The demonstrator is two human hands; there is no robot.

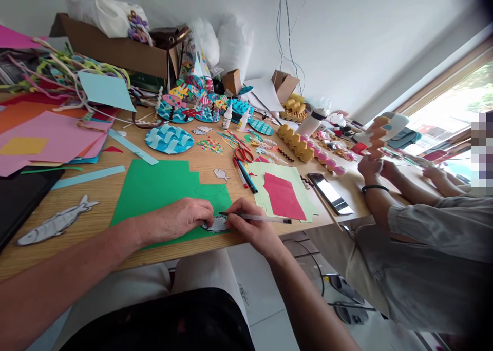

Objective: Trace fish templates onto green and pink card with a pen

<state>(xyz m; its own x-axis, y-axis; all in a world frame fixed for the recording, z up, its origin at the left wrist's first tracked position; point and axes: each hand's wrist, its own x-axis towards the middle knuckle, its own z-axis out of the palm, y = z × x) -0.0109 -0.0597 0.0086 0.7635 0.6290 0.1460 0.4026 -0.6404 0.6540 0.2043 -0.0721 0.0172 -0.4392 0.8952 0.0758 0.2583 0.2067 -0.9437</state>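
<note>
A green sheet (162,189) with a stepped upper right edge lies at the table's front. On its lower right part is a small white paper fish cutout (216,224). My left hand (188,215) rests on the sheet, its curled fingertips pressing the left end of the cutout. My right hand (250,225) is closed around a clear pen (271,218), whose tip is beside the cutout's upper right edge. The pen's black end points right. A faint drawn outline shows on the green sheet above the hands.
Red scissors (244,154), markers (246,175) and a red sheet (283,196) lie beyond my right hand. A phone (330,193) is further right, near another person's hands (372,169). A larger paper fish (56,221) and coloured sheets (57,135) lie left.
</note>
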